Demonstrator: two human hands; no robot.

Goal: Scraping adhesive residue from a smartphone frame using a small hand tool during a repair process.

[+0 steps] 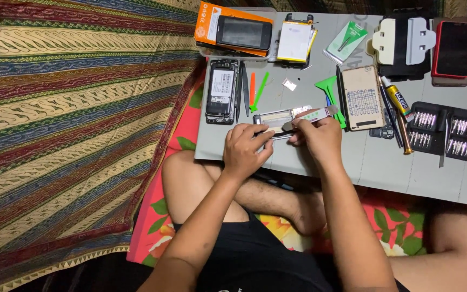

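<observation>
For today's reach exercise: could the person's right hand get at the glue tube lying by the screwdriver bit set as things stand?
Probably yes. The glue tube lies uncovered just beyond the right hand, though that hand holds a tool.

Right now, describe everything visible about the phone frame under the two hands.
The phone frame is a slim silvery part, seemingly metal, lying flat and crosswise on the grey table near its front edge. The left hand pins its near left end; the right hand presses a white tool with green markings onto its right side. Fingers hide much of it.
</observation>
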